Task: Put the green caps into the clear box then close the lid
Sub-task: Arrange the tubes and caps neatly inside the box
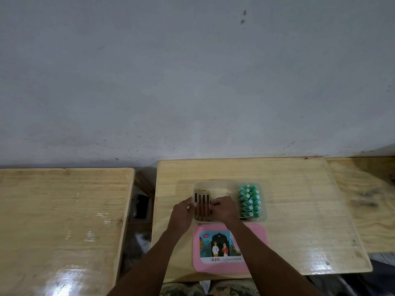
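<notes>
Here, the clear box point(229, 185) sits on a wooden table point(299, 210) below a grey wall point(192, 82).

The right hand point(222, 207) covers the near ends of the dark slim packs point(202, 205) at frame centre, so its grip on them cannot be judged. The right forearm hides part of the pink lid point(213, 268). Markings on the green caps point(250, 200) are too small to read. Both arms run off the bottom edge.

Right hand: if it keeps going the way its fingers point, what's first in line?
The right hand points left inside the clear box, so it would meet the row of upright dark packets first; it looks already at them, though contact is unclear.
</notes>
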